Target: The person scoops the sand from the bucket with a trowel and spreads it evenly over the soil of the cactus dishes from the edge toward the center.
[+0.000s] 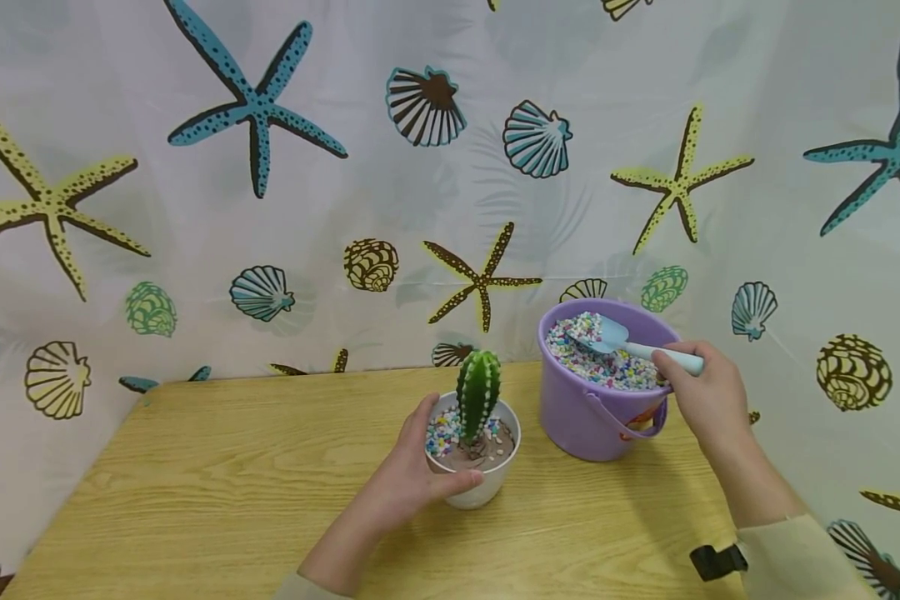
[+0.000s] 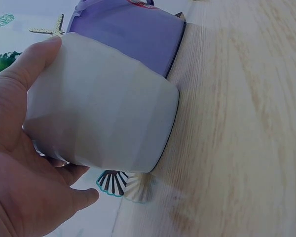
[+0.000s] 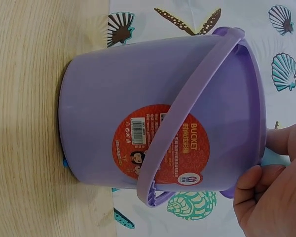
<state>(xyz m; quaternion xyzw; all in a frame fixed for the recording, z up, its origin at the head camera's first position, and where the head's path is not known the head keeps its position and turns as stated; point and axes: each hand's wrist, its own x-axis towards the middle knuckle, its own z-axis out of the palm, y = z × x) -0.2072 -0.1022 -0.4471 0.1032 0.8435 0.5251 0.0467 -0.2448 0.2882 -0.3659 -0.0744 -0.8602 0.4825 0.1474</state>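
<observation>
In the head view a green cactus (image 1: 478,396) stands in a white flower pot (image 1: 474,492), with brown soil and colourful pebbles around its base. My left hand (image 1: 414,471) grips the pot from the left, thumb at the near side of its rim. The left wrist view shows the pot's faceted wall (image 2: 103,103) inside the hand's (image 2: 19,163) grasp. To the right, my right hand (image 1: 708,392) holds a light blue toy shovel (image 1: 645,346) by its handle. Pebbles lie on the shovel's blade, which is inside a purple bucket (image 1: 581,417) of colourful pebbles (image 1: 607,367).
Pot and bucket stand close together on a wooden table (image 1: 270,450). Behind them hangs a white curtain (image 1: 330,200) printed with starfish and shells. The bucket's handle (image 3: 187,103) hangs down over a red label (image 3: 138,128) in the right wrist view.
</observation>
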